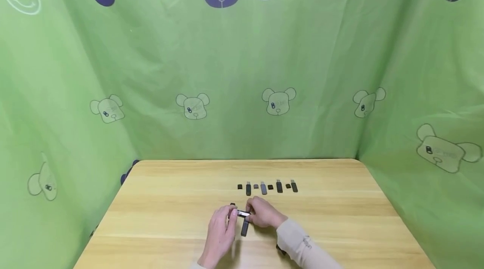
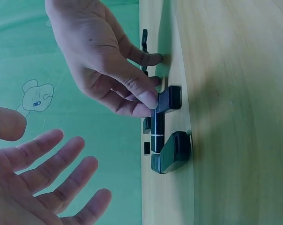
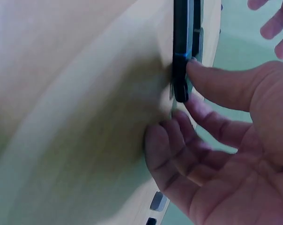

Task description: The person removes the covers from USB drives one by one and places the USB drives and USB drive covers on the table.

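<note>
In the head view, my right hand (image 1: 263,213) holds one end of a dark USB stick (image 1: 243,214) with a bright label, lying crosswise between my hands. Its thumb and index finger pinch that end in the right wrist view, where the dark stick (image 3: 181,42) runs upward. Just below lies another dark USB stick (image 1: 244,228), set lengthwise. My left hand (image 1: 221,229) is by the crosswise stick's other end; the left wrist view shows its fingers (image 2: 52,176) spread, holding nothing. A small black piece (image 1: 232,204) shows beyond its fingertips. Another dark block (image 2: 176,152) stands near the crosswise stick.
Farther back on the wooden table (image 1: 170,201), several USB sticks, such as a grey one (image 1: 264,188), alternate with small caps like this black one (image 1: 240,186). A black object (image 1: 281,250) is partly covered by the right sleeve. Green printed curtains (image 1: 242,50) surround the table.
</note>
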### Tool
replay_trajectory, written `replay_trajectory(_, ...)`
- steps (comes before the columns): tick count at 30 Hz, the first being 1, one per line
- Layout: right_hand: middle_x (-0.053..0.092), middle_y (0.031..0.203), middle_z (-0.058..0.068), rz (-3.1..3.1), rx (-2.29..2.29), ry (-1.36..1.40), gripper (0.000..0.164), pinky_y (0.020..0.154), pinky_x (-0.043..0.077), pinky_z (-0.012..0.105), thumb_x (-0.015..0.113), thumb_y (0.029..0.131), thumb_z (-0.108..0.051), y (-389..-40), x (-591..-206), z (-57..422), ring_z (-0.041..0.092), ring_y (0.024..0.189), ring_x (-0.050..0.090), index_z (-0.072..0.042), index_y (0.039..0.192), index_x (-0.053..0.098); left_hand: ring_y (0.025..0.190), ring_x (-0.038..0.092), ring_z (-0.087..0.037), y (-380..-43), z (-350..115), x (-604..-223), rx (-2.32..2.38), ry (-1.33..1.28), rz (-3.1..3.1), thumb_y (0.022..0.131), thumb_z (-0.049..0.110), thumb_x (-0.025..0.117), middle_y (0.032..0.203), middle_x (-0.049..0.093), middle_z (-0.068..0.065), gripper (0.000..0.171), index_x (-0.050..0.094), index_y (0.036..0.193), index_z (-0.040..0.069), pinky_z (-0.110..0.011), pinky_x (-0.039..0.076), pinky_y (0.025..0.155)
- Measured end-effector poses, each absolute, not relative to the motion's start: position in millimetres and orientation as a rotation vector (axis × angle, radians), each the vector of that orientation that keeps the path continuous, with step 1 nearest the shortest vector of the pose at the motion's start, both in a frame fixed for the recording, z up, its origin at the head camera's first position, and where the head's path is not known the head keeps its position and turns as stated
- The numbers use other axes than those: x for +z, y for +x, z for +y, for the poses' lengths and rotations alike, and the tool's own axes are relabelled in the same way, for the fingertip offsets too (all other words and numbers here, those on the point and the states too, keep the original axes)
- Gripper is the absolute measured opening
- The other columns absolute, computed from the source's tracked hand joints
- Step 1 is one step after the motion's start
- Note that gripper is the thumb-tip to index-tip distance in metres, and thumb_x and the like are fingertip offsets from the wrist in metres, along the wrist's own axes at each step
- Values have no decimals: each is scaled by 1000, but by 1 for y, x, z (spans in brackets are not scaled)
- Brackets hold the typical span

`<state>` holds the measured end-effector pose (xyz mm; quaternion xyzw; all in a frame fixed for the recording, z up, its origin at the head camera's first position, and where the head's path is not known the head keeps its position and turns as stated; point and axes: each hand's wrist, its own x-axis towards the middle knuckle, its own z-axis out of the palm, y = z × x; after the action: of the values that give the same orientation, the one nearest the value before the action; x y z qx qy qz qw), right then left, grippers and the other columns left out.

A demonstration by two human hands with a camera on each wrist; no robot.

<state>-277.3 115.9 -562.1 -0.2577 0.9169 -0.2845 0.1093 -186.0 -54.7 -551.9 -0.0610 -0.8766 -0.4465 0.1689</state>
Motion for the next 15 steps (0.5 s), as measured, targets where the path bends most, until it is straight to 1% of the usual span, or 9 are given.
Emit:
replay_trajectory(3,59,85,1,2637,-884,-744,16,65,45,25,78,85,-9,-277,-562,116,13,75,51,-10,89,63,101,64,-17,-184,-55,-554,-1280,-148,-2506,107,27,49,112,74,-4,28,69,117,9,-35,53,89)
replay_trajectory(10,60,78,-1,2597,-951,-720,15,64,47,24,77,85,-5,-285,-562,117,13,71,53,-8,87,62,103,64,-17,-185,-53,-557,-1290,-151,-2512,108,32,46,117,74,-5,33,68,120,11,-36,53,90)
replay_trajectory(15,61,80,-1,2597,-959,-733,13,66,47,23,75,86,-5,-285,-562,118,12,73,54,-9,87,63,106,65,-21,-186,-54,-559,-1295,-130,-2529,108,29,47,119,73,-7,32,68,120,7,-43,53,97)
